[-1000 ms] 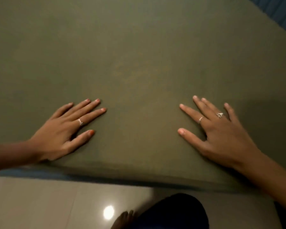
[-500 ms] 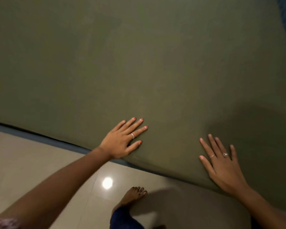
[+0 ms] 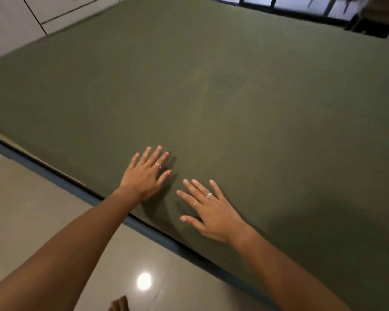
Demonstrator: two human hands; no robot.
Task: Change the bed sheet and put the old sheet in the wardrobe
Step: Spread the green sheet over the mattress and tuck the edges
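- Both hands lie flat on the bed sheet [image 3: 234, 97], palms down, with fingers straight and a little spread; they grip nothing.
- Olive green and smooth, the bed sheet is the largest thing in view and covers the whole top of the bed. Its near edge runs as a slanted line from the left side of the picture down to the lower right, and the cloth stretches away from this edge toward the upper right.
- Along this near edge a blue border of the bed [image 3: 54, 176] shows under the sheet, and it follows the same slanted line.
- Below the edge there is the floor [image 3: 32, 221] of pale glossy tiles, with a round bright reflection of light [image 3: 144, 281] on it.
- Left hand [image 3: 145, 175] rests on the sheet just inside the near edge, and its fingers point away from the person, toward the far side of the bed. A thin ring is on one finger.
- Right hand [image 3: 211, 209] rests just beside the left one, slightly nearer to the person, apart from it and not touching. Its fingers point up and to the left. Two rings are on it.
- At the bottom of the picture, toes of a bare foot [image 3: 119, 305] stand on the floor.
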